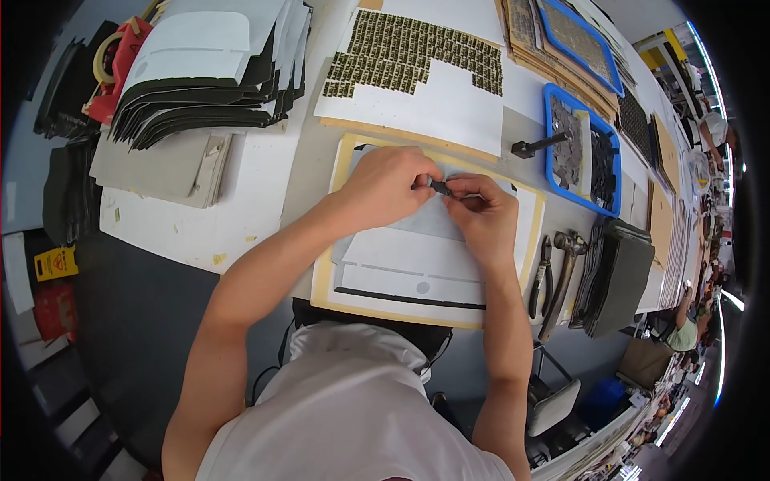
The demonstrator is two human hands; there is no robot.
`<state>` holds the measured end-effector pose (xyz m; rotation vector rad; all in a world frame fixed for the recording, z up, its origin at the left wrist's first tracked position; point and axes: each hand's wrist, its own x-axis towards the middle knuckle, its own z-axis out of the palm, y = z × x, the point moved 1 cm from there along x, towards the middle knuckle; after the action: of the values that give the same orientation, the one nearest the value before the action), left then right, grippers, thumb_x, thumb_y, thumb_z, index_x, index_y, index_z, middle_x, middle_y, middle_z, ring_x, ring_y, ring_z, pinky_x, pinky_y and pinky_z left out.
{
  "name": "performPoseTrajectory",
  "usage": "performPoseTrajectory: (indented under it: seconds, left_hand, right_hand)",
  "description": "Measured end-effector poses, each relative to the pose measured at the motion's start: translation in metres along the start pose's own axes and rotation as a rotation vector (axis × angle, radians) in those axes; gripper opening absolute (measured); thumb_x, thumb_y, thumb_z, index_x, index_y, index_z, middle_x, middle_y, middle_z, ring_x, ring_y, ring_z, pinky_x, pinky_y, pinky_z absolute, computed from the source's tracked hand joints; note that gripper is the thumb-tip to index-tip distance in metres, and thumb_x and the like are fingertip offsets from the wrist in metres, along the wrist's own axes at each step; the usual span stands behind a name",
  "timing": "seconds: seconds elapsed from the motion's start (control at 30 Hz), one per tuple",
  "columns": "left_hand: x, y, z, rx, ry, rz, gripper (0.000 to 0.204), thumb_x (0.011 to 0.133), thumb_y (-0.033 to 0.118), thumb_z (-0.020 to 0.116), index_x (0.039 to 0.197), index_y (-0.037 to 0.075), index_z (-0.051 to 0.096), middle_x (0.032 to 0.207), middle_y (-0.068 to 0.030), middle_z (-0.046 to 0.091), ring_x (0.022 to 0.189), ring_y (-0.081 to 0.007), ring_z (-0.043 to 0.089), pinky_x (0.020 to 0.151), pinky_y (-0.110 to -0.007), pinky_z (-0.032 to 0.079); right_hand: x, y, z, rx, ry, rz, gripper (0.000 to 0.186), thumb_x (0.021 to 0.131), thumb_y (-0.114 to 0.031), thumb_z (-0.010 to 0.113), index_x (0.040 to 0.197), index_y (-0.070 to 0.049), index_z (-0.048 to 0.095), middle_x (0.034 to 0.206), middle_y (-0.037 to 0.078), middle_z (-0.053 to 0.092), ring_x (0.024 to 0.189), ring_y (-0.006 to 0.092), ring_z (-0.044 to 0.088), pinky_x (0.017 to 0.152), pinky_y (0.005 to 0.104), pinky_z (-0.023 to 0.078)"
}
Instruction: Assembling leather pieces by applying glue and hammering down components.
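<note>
Both my hands meet over the middle of the work board, fingertips pinched together. Between them is a small dark strip-like piece (439,187), mostly hidden by the fingers. My left hand (383,186) grips its left end, and my right hand (486,215) pinches the right end. Beneath them lies a pale grey-white panel (401,255) with a black lower edge, a slot line and a round mark. The panel rests on a white board (324,290) bordered with tan tape.
Beyond the board, a white sheet (465,120) carries rows of small gold-and-black pieces. Right of it are a blue tray (549,120) of dark pieces, a black handled tool (539,145), pliers (541,276) and a hammer (568,244). Stacked black-edged panels (188,56) stand at left.
</note>
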<state>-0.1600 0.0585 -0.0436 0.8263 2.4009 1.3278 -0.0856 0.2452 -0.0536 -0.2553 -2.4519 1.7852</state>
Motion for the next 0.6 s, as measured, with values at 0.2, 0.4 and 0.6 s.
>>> performPoseTrajectory:
  seconds: [0.2, 0.4, 0.6]
  left_hand:
    - [0.000, 0.000, 0.003, 0.005, 0.023, 0.018, 0.018, 0.081, 0.012, 0.078, 0.099, 0.008, 0.079, 0.082, -0.0084, 0.069, 0.073, -0.0262, 0.067, 0.069, -0.038, 0.051]
    - [0.000, 0.001, 0.004, 0.054, 0.024, 0.000, 0.017, 0.082, 0.017, 0.078, 0.098, 0.009, 0.080, 0.085, -0.0084, 0.069, 0.077, -0.0271, 0.067, 0.071, -0.039, 0.051]
    - [-0.001, 0.005, 0.006, 0.115, 0.048, 0.032, 0.016, 0.083, 0.019, 0.078, 0.095, 0.009, 0.080, 0.085, -0.0074, 0.068, 0.079, -0.0272, 0.067, 0.072, -0.039, 0.052]
  right_hand:
    - [-0.001, -0.004, -0.001, -0.121, 0.037, -0.019, 0.025, 0.078, 0.006, 0.078, 0.103, 0.000, 0.076, 0.101, 0.008, 0.073, 0.074, 0.0110, 0.068, 0.067, 0.0232, 0.056]
    - [-0.003, -0.014, -0.005, -0.316, 0.059, -0.066, 0.022, 0.081, 0.001, 0.078, 0.103, 0.000, 0.078, 0.093, 0.006, 0.070, 0.072, 0.0121, 0.063, 0.065, 0.0252, 0.052]
    - [-0.005, -0.013, -0.004, -0.361, 0.051, -0.089, 0.019, 0.083, -0.003, 0.079, 0.101, 0.001, 0.079, 0.091, 0.007, 0.068, 0.068, 0.0137, 0.062, 0.064, 0.0276, 0.051]
